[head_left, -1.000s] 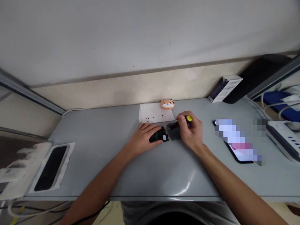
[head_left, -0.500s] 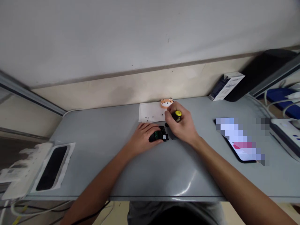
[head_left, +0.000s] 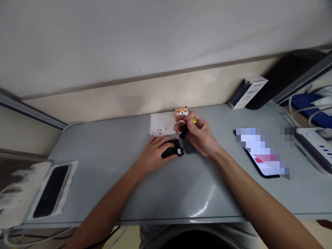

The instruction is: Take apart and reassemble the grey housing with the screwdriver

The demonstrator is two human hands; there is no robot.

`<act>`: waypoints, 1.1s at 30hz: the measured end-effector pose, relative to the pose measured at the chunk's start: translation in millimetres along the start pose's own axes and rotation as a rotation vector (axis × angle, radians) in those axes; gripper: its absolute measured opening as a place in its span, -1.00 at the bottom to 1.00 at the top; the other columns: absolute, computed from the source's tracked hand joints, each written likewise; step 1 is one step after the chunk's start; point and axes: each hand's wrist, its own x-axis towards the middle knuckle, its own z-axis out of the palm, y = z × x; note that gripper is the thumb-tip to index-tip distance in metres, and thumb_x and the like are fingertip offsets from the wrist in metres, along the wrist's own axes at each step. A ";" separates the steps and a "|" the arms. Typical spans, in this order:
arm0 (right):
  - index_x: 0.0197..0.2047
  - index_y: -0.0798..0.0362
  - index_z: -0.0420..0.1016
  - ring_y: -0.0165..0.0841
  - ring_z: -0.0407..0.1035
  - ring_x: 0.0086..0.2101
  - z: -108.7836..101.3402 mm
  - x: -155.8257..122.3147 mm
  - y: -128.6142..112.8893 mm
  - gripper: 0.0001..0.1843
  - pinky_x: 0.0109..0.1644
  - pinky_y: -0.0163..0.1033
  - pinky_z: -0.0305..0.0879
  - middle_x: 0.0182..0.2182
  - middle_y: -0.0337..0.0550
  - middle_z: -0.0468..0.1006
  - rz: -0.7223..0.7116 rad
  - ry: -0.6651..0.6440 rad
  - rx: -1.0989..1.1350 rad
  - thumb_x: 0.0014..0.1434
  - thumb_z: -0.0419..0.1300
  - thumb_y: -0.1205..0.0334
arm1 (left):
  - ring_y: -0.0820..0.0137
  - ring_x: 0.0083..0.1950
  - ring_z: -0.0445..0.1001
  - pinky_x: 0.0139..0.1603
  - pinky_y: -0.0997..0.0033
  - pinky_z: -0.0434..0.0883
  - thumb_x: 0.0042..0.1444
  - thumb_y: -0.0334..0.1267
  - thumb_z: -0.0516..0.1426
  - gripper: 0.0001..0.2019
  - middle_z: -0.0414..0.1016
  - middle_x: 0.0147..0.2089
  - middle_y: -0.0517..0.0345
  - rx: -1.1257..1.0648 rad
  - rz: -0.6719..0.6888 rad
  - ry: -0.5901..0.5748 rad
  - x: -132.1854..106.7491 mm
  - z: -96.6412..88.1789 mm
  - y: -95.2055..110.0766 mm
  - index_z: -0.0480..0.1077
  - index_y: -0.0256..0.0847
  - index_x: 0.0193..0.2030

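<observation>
My left hand [head_left: 155,154] is closed around a small black device with green circuitry [head_left: 172,149], which looks like an opened computer mouse, pressing it on the grey table. A small white label shows at its right end. My right hand [head_left: 202,136] grips a black screwdriver with a yellow end [head_left: 184,131], held tilted just above and right of the device; its tip is hard to make out. Under that hand lies a dark grey flat piece [head_left: 188,148]. Several tiny dark screws [head_left: 160,130] rest on a white sheet of paper [head_left: 163,120] behind the left hand.
An orange animal-face item [head_left: 181,111] sits at the paper's back corner. To the right are a lit phone [head_left: 259,155], a small box [head_left: 247,92], a black cylinder [head_left: 282,77] and a power strip [head_left: 313,148]. On the left lie a dark phone [head_left: 52,190] and a white power strip [head_left: 31,186].
My right hand has shifted slightly, its fingers loosening and spreading around the screwdriver, which now shows more of its length. My left hand still holds the device. The whole view has shifted slightly.
</observation>
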 end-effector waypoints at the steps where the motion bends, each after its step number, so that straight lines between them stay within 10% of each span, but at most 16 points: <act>1: -0.33 -0.06 0.31 -0.46 0.34 -0.49 0.3 -0.1 0.7 -0.49 -0.34 -0.25 0.33 -0.41 -0.32 0.47 -0.002 0.016 -0.003 0.15 0.45 -0.22 | 0.18 0.26 0.52 0.29 0.08 0.40 0.41 -0.03 0.23 -0.77 0.60 0.23 0.04 -0.002 0.004 0.001 -0.3 -0.5 0.3 0.56 -0.09 0.04; 5: -0.33 -0.08 0.25 -0.47 0.08 -0.60 0.9 2.3 3.0 -0.49 -0.49 -0.29 0.12 -0.61 -0.45 0.21 -0.008 0.046 0.044 0.23 0.35 -0.28 | 0.19 0.24 0.54 0.28 0.08 0.42 0.41 0.00 0.22 -0.74 0.60 0.23 0.03 0.005 0.021 0.010 -1.1 -0.9 -0.4 0.56 -0.10 0.04; 13: -0.34 -0.05 0.31 -0.42 0.41 -0.39 -1.7 1.5 -0.8 -0.52 -0.28 -0.23 0.36 -0.36 -0.27 0.51 0.011 -0.026 0.047 0.19 0.42 -0.20 | 0.18 0.23 0.55 0.27 0.09 0.44 0.41 0.00 0.22 -0.75 0.61 0.22 0.01 0.011 0.006 0.023 0.1 -3.5 2.2 0.53 -0.13 -0.03; 18: -0.34 -0.08 0.24 -0.49 0.04 -0.61 0.1 4.3 4.5 -0.43 -0.51 -0.29 0.08 -0.61 -0.46 0.18 -0.020 0.083 0.056 0.16 0.36 -0.35 | 0.19 0.24 0.56 0.26 0.10 0.43 0.42 0.02 0.20 -0.73 0.60 0.24 0.01 0.020 0.027 0.024 0.4 -4.0 1.6 0.54 -0.13 0.01; 25: -0.29 -0.04 0.43 -0.38 0.43 -0.30 0.8 0.4 0.3 -0.57 -0.18 -0.21 0.38 -0.33 -0.23 0.53 -0.044 -0.026 -0.046 0.25 0.36 -0.22 | 0.18 0.26 0.54 0.28 0.08 0.43 0.44 0.03 0.17 -0.70 0.61 0.22 0.00 0.023 0.036 0.025 -0.5 -2.8 1.2 0.56 -0.12 0.04; 29: -0.33 -0.09 0.18 -0.45 0.23 -0.58 4.6 -0.4 2.0 -0.48 -0.43 -0.26 0.21 -0.61 -0.46 0.31 -0.101 0.080 -0.103 0.23 0.38 -0.22 | 0.17 0.26 0.55 0.31 0.05 0.42 0.43 0.01 0.19 -0.72 0.61 0.23 0.01 0.025 0.011 -0.003 0.0 -5.0 2.1 0.57 -0.09 0.06; 33: -0.24 -0.08 0.40 -0.39 0.28 -0.49 4.8 3.8 -2.8 -0.48 -0.34 -0.20 0.28 -0.53 -0.34 0.33 -0.038 0.024 -0.094 0.34 0.12 -0.39 | 0.17 0.28 0.54 0.31 0.05 0.42 0.42 -0.06 0.20 -0.74 0.59 0.26 0.00 0.009 0.054 -0.031 -0.1 -9.8 -2.1 0.56 -0.10 0.11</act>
